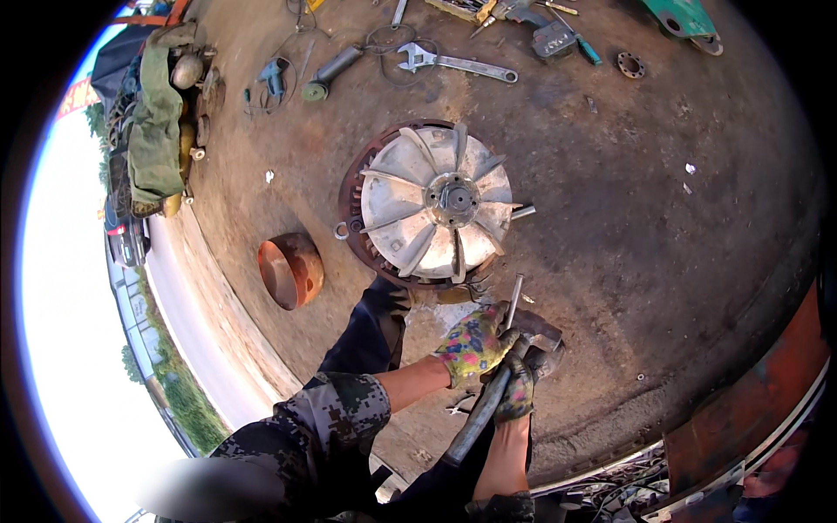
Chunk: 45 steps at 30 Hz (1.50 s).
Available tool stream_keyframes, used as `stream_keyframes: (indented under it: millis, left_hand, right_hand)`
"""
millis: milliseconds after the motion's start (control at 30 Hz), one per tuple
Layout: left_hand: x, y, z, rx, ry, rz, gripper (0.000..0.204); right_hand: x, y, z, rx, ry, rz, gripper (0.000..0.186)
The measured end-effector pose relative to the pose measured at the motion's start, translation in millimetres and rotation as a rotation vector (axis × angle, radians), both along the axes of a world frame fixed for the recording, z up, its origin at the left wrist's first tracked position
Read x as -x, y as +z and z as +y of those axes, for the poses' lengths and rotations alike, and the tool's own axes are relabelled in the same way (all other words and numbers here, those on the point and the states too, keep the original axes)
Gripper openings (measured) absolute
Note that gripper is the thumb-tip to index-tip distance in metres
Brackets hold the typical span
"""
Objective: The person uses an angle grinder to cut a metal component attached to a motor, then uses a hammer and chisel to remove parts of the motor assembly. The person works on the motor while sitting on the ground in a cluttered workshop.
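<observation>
My left hand (475, 347), in a flower-patterned glove, is closed around a metal rod (517, 295) whose bare end points up and away. Just right of it, my right hand (518, 394), in a worn glove, grips a sledgehammer close below its rusty head (542, 336). The sledgehammer's grey handle (475, 423) slants down to the left. Beyond both hands lies a large motor part with a finned, whitish metal fan wheel (403, 203) and a bolted hub (453, 200). A second rod (523, 213) sticks out at the wheel's right side.
A rusty round cover (307, 261) sits left of the wheel. Farther off lie an adjustable wrench (471, 67), angle grinder (336, 70), blue power tool (274, 78), cordless tool (549, 37), screwdriver (588, 50) and flange ring (630, 65). A rusty metal edge (741, 410) borders the lower right.
</observation>
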<state>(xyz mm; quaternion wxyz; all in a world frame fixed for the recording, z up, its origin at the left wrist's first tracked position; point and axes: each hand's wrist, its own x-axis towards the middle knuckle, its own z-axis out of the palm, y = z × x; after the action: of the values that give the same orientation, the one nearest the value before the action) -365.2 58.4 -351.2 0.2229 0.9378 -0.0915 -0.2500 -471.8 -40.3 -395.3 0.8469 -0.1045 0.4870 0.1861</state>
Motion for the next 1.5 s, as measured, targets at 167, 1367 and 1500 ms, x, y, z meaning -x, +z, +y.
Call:
stream_keyframes:
  millis: [167,1367,1500]
  left_hand:
    - [-112,103,41,0.147,-0.075,-0.639,0.035]
    - [-153,44,118,0.058,0.331,-0.800,0.052]
    - [-156,32,112,0.052,0.320,-0.781,0.052]
  right_hand:
    - [-4,-5,-14,0.145,-0.035,0.081,0.025]
    - [-244,-206,-217,1.648,0.878,0.242,0.034]
    - [-209,-196,-224,1.917,0.844,0.229,0.026]
